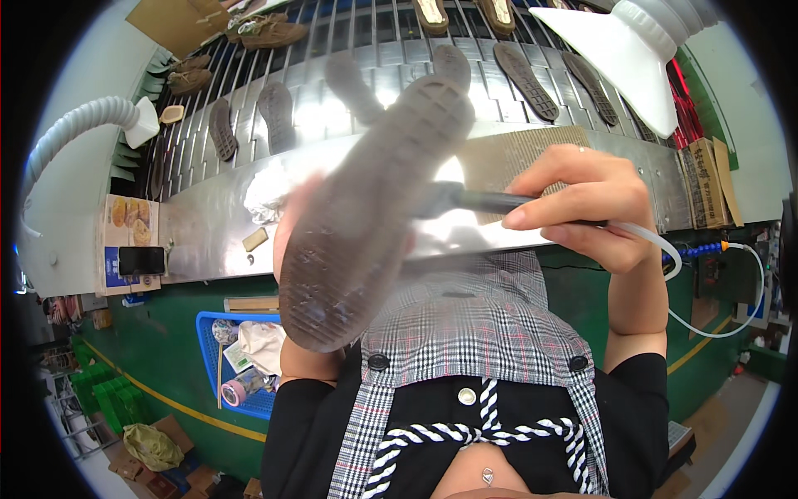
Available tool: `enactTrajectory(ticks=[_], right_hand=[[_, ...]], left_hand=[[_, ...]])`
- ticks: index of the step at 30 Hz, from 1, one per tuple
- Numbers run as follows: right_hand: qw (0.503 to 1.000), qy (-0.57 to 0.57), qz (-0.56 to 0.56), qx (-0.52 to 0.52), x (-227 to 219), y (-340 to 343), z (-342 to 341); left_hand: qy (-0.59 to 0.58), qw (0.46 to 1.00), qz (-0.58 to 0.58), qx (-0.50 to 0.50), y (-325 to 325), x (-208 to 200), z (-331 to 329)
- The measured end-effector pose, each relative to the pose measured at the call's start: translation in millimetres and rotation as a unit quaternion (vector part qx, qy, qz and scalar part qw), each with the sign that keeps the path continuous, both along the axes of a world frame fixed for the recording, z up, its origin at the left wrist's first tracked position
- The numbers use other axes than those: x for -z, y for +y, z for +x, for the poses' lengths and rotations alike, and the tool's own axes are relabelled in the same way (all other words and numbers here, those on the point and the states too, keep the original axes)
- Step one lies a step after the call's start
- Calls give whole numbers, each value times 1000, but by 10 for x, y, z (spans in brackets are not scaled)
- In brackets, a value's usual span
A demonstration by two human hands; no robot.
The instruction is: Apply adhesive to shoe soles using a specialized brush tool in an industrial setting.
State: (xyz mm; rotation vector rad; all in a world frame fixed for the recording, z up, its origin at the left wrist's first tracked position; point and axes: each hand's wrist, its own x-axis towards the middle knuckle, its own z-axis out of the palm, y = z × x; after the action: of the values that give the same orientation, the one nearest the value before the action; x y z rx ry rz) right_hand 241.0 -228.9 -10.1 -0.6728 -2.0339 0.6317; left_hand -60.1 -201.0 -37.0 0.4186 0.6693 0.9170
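A brown shoe sole (345, 241) is held up close in front of me, its treaded face turned toward the view and blurred by motion. Most of my left hand (293, 218) is hidden behind it, closed on the sole. My right hand (594, 200) grips the black handle of a brush (499, 201); a white tube (652, 238) runs from the handle's rear end. The brush's dark, blurred head reaches the edge of the sole, and part of it may be hidden there. Whether it touches the sole I cannot tell.
Several soles (525, 81) and brown shoes (274, 33) lie on the slatted conveyor (324, 137) beyond the metal ledge. Ribbed cardboard (544, 143) lies on the ledge. White hoods (619, 54) hang at both sides. A phone (141, 260) and a blue basket (208, 353) are at left.
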Motion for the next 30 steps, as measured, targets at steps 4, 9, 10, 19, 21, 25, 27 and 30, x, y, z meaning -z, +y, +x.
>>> enactTrajectory(ticks=[4,9,10,19,21,25,27,30], right_hand=[[995,45,11,-84,2,31,107],[990,136,2,-24,156,22,196],[985,171,-26,-17,199,7,140],[846,415,-332,-30,538,-64,-401],[826,426,-368,-30,588,-87,-507],[804,418,-423,-17,626,-150,-659],[874,313,-366,65,523,-259,-779],[957,188,-209,73,339,-289,-790]], left_hand=[[210,966,143,49,12,102,-95],[450,832,306,104,112,380,-294],[496,794,332,110,116,444,-358],[-129,989,61,-43,294,684,-118],[-318,943,41,86,273,1048,-218],[-110,994,-7,-7,-98,853,3],[-188,980,14,56,-112,893,-49],[23,993,105,-47,-127,610,112]])
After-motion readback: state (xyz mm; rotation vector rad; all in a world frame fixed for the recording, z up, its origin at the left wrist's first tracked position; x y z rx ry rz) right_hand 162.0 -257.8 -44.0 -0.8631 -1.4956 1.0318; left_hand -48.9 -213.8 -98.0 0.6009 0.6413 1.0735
